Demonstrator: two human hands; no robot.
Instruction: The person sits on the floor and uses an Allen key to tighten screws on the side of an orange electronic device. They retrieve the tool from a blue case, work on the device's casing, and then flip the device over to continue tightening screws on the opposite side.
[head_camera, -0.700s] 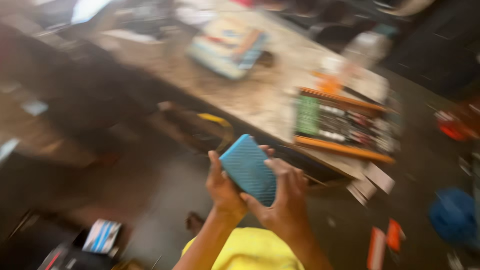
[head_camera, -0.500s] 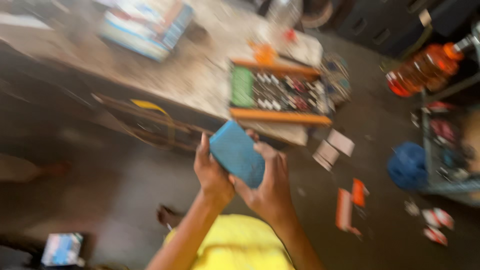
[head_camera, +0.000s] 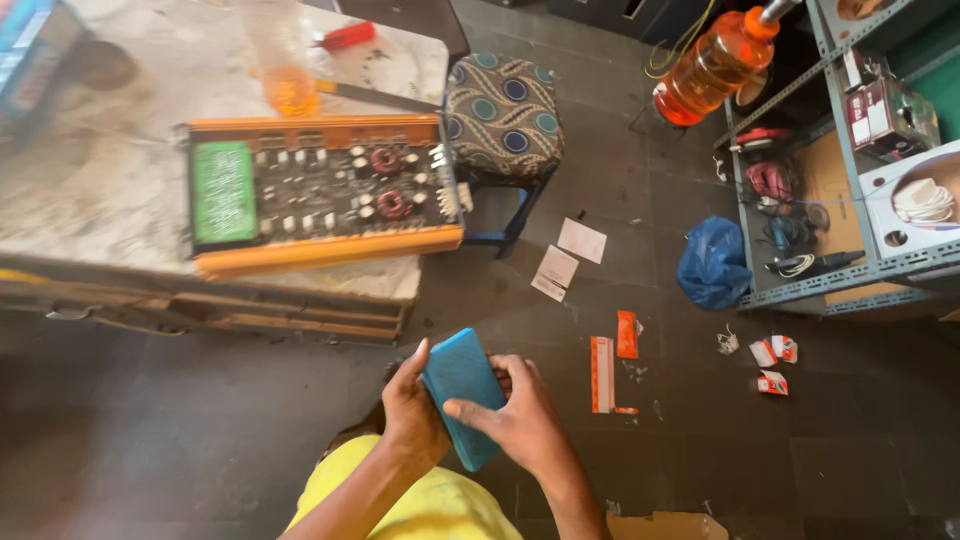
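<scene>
Holding blue case (head_camera: 463, 392) in both hands, long axis upright, slightly tilted

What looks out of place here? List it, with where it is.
Paper slips and orange cartons lie scattered on the floor right of the table. The orange circuit unit sits uncovered, its board bare. Both hands, left hand and right hand, grip a blue case.
</scene>
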